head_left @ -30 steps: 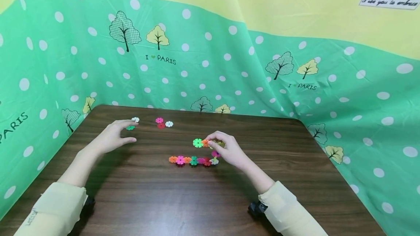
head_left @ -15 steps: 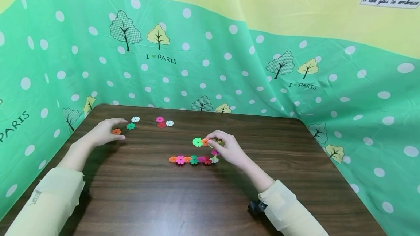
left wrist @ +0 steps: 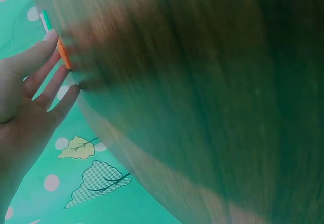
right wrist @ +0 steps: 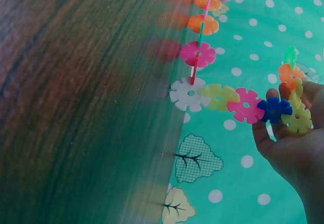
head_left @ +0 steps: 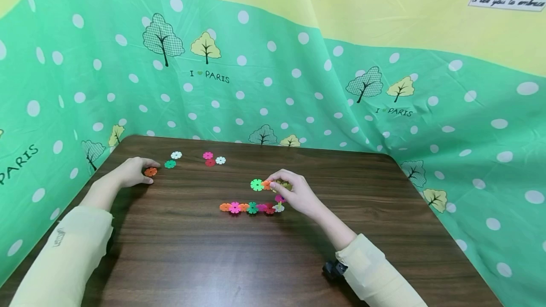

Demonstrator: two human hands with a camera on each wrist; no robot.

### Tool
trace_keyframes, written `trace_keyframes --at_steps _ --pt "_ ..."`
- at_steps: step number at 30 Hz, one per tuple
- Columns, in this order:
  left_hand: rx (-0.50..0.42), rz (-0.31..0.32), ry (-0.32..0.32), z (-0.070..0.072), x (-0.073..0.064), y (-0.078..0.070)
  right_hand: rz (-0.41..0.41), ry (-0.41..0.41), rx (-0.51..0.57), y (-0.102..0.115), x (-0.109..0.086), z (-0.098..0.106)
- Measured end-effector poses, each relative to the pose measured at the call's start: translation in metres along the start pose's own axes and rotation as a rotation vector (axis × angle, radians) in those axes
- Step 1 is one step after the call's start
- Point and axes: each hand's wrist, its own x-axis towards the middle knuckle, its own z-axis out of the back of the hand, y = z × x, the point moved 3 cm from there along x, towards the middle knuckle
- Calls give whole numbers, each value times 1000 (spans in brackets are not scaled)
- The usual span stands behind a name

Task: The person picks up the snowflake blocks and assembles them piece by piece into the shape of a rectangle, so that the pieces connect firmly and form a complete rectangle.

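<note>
My left hand (head_left: pixel 130 173) is at the table's left side, thumb and fingers spread around an orange flower-shaped disc (head_left: pixel 150 172) lying flat. In the left wrist view, the thumb tip overlaps that orange disc (left wrist: pixel 64 53). My right hand (head_left: pixel 294 194) grips the upper end of a chain of interlocking flower discs (right wrist: pixel 246 105), near its yellow and orange pieces. A bright green disc (head_left: pixel 257 185) sticks out at the chain's raised end. From there the chain bends down through blue, pink and white discs to a row (head_left: pixel 252 208) standing along the tabletop.
A green disc (head_left: pixel 170 164) and a white disc (head_left: pixel 176 155) lie just beyond my left hand. Farther right sit loose pink (head_left: pixel 207 155), red (head_left: pixel 210 162) and white discs. A polka-dot curtain (head_left: pixel 281 84) hangs behind the dark wooden table (head_left: pixel 192 259).
My left hand has moved left and back from beside the green and white discs to the orange disc, its finger gap narrowing. The right hand and chain have stayed put.
</note>
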Motion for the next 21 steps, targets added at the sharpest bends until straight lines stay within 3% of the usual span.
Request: trace_keyframes --at_steps 13,21 --pt "-43 2 -48 -3 5 1 -12 -1 7 1 0 -1" --pt "-4 14 -63 -2 8 -3 4 -10 6 1 0 -1"
